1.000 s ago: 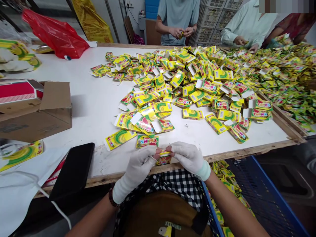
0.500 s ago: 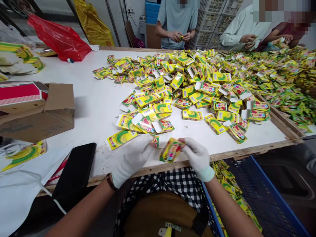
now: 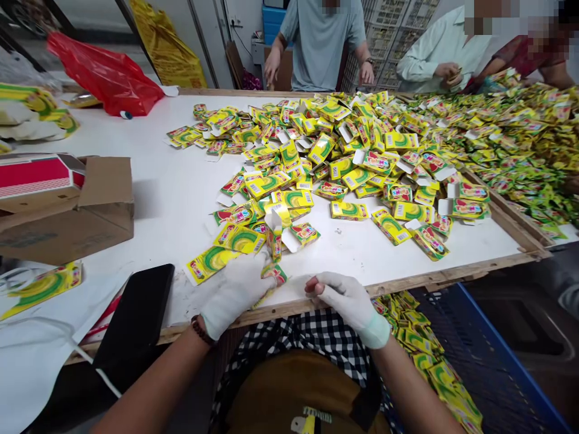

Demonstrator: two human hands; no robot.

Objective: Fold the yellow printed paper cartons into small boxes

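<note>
My left hand [image 3: 237,289], in a white glove with bare fingertips, is closed on a small yellow-green box [image 3: 275,275] near the table's front edge. Beside its fingers, other boxes, some with open white flaps, lie on the white table [image 3: 167,205]. My right hand [image 3: 346,298], gloved the same way, is over the front edge, its fingers curled together; whether something small is between them cannot be made out. Beyond both hands spreads a large pile of yellow boxes [image 3: 357,178].
A wooden strip [image 3: 506,217] separates the boxes from a heap of packets [image 3: 520,163]. A blue crate [image 3: 488,355] holds packets at lower right. On the left are a phone [image 3: 140,307], a cardboard box [image 3: 90,211] and a red bag [image 3: 104,75]. People stand opposite.
The packet that was in my right hand is no longer visible there. Boxes by my left hand have shifted. The person opposite has lowered and spread both hands.
</note>
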